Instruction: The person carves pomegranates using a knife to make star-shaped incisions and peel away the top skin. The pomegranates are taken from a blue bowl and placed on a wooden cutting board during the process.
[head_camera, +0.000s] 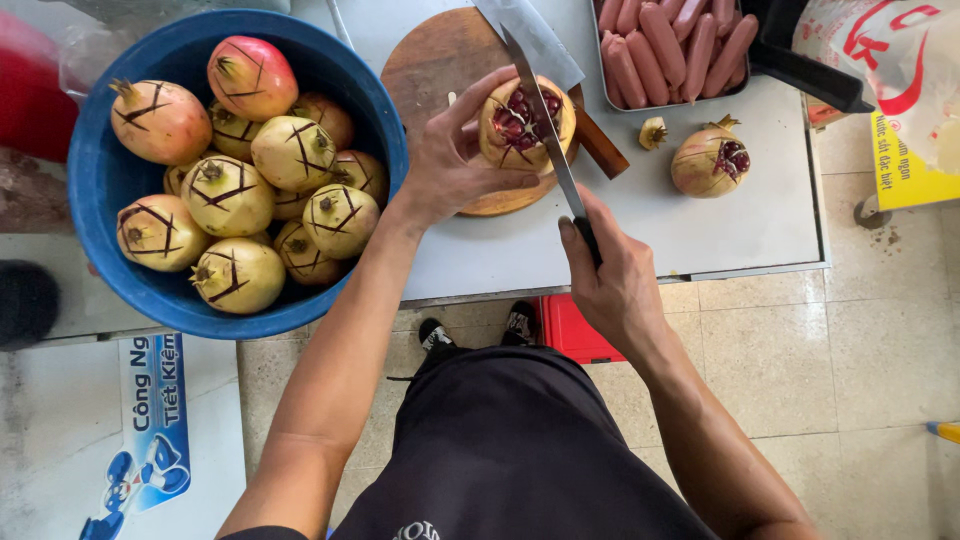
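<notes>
My left hand grips a pale pomegranate with its top cut away, red seeds showing, held over a round wooden cutting board. My right hand holds the dark handle of a long knife, whose blade lies across the open top of that fruit. A second pomegranate with its crown cut off sits on the white table to the right, a small cut-off crown piece beside it.
A big blue basin at the left holds several scored pomegranates. A metal tray of pink sausages stands at the back, a cleaver by the board. Under the white table are a red crate and tiled floor.
</notes>
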